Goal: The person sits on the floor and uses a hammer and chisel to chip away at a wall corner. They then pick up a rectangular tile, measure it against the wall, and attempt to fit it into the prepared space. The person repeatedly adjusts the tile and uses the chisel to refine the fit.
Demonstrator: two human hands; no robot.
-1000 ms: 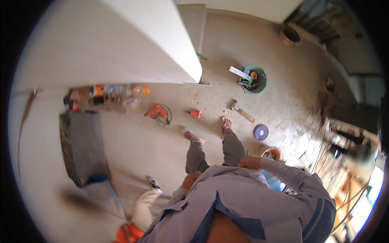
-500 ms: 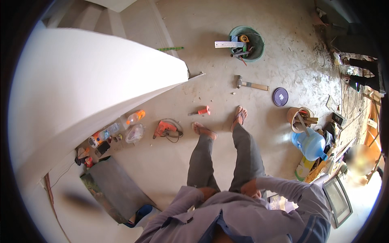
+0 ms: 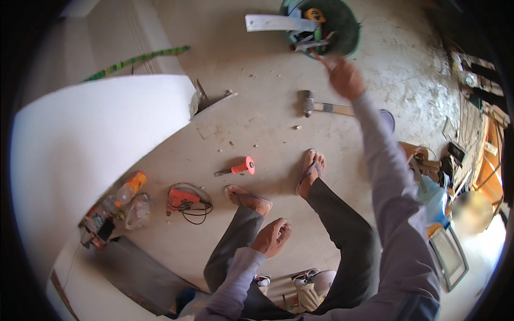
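Observation:
My right hand [image 3: 347, 77] is stretched far forward, at the near rim of a green bucket [image 3: 350, 45]. A thin reddish stick [image 3: 319, 58] slants from the bucket toward its fingers. Motion blur hides whether they grip it. In the bucket are a yellow tape measure [image 3: 315, 15], a metal straightedge [image 3: 278, 23] jutting out to the left, and several smaller tools. My left hand [image 3: 272, 237] hangs above my bent left leg, its fingers curled with nothing visible in them. A hammer [image 3: 332, 108] lies beneath my right forearm, its handle end hidden.
A chisel with a red hand guard [image 3: 243, 166] and a red corded drill [image 3: 182, 199] lie on the floor. Bottles [image 3: 130, 187] stand by the white wall [image 3: 107, 117] at left. A blue water jug [image 3: 435, 202] and a framed pane [image 3: 448, 257] are at right.
My right arm has swung from my knee out to the bucket. My left hand has come off my thigh. My body is lower, knees bent wider.

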